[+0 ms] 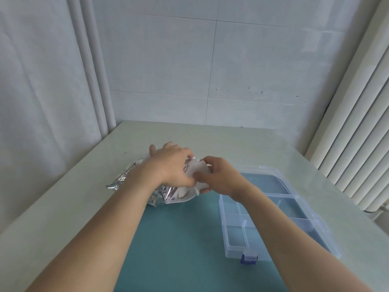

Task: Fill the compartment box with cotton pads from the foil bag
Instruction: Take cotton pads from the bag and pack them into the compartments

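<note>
A crinkled silver foil bag (124,178) lies on the table left of centre, its mouth facing right. My left hand (170,165) grips the bag near its mouth from above. White cotton pads (199,170) stick out of the opening, and my right hand (219,175) pinches this bunch between thumb and fingers. The clear plastic compartment box (299,209) lies open to the right, its lid folded back; my right forearm crosses over its near compartments. The compartments I can see hold nothing.
A teal mat (179,239) covers the near middle of the pale table (63,207). The box has a blue latch (249,258) on its near edge. A tiled wall stands behind, a curtain at left and a white radiator (357,123) at right.
</note>
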Demonstrator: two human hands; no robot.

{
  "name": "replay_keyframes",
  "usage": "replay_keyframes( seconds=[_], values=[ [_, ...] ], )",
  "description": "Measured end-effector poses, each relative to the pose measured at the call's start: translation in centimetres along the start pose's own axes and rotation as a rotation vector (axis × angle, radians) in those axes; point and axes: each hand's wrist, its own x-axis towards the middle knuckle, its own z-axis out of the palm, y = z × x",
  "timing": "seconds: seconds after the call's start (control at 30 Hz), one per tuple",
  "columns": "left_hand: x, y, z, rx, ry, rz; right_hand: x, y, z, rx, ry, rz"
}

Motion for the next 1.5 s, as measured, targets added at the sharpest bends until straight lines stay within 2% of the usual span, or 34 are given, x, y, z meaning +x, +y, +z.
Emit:
replay_keyframes(
  seconds=[0.2, 0.37, 0.57, 0.67, 0.87, 0.97, 1.13, 1.27, 1.33, 1.43, 1.5],
  values=[
    [1.0, 1.6, 2.7, 0.166, 0.151, -0.028, 0.0, -0.2, -0.5, -0.064, 0.047, -0.032],
    [1.3, 0.7, 3.0, 0.130, 0.261, -0.106, -0.3, -0.4, -2.0, -0.156, 0.116, -0.020],
    [1.5, -0.4, 3.1, 0.133, 0.214, -0.116, -0.8, 0.2, -3.6, -0.034, 0.057, 0.086],
    [1.0, 0.4, 2.9, 0.193, 0.147, -0.097, -0.9, 0.0, -4.5, 0.132, 0.116, 0.079],
    [0.2, 1.4, 1.7, 0.100, 0.064, -0.081, -1.6, -0.7, -5.7, 0.231, 0.179, 0.000],
    [0.0, 1.9, 0.9, -0.057, 0.139, -0.018, -1.5, -1.1, -5.7, 0.305, 0.235, -0.024],
    [-0.3, 3.1, -0.3, -0.483, 0.454, 0.142, -1.8, -2.4, -5.0, 0.560, 0.301, -0.106],
    [-0.7, 3.7, -0.5, -0.810, 0.456, 0.224, -2.3, -3.7, -4.1, 0.754, 0.234, -0.151],
    [-0.6, 4.0, -0.2, -0.967, 0.485, 0.231, -2.7, -4.3, -3.5, 0.737, 0.178, -0.144],
    [-0.7, 4.6, -0.4, -1.179, 0.568, 0.163, -2.9, -4.5, -3.3, 0.531, 0.130, -0.117],
    [-0.7, 4.6, -0.6, -1.397, 0.521, 0.105, -3.0, -4.4, -3.6, 0.441, 0.145, -0.111]
  ],
)
